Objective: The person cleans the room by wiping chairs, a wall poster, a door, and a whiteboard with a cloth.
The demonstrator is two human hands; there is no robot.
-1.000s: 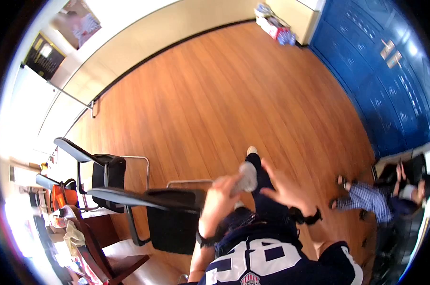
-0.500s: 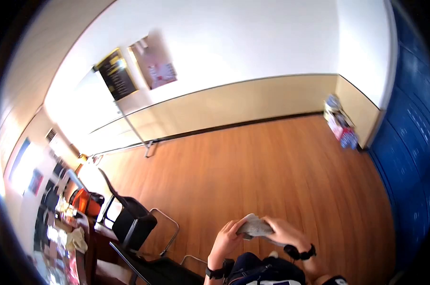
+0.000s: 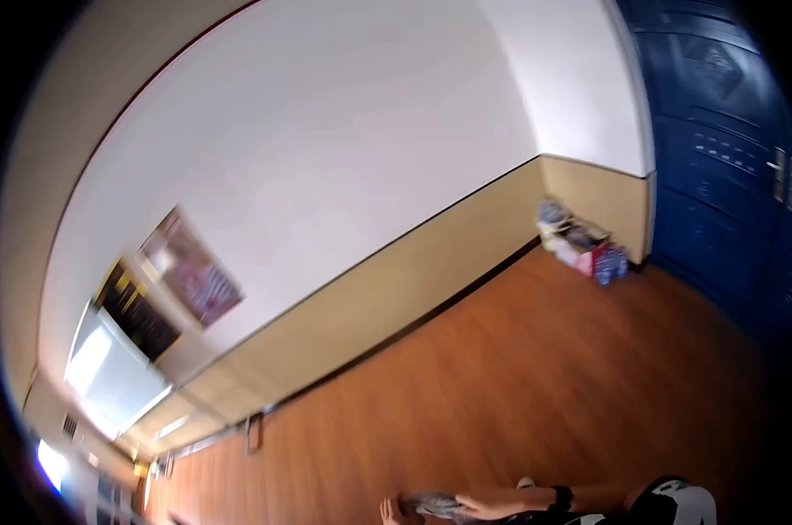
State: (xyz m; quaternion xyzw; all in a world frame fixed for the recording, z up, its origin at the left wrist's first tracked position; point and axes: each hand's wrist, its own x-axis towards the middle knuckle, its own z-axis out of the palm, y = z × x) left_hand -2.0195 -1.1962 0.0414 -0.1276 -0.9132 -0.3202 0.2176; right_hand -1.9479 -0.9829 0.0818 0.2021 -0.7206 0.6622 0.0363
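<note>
At the bottom edge of the head view, a grey folded cloth (image 3: 433,504) is held low in front of my body. My left hand (image 3: 391,513) grips its left end, with most of the hand cut off by the frame. On the other end, the fingers of my right hand (image 3: 494,502) close over the cloth. A dark band (image 3: 562,498) circles my right wrist. Motion blur hides the finer detail of the cloth.
Wooden floor (image 3: 466,385) stretches ahead to a beige-panelled wall (image 3: 370,271). A box of odds and ends (image 3: 584,245) stands in the corner beside a blue door (image 3: 711,175). A whiteboard (image 3: 116,372) on a stand and posters (image 3: 190,267) are at the left.
My view has swung up and to the right and tilted, showing more of the blue door. The chairs and desk have left the view. Both hands still hold the cloth, now lower in the frame.
</note>
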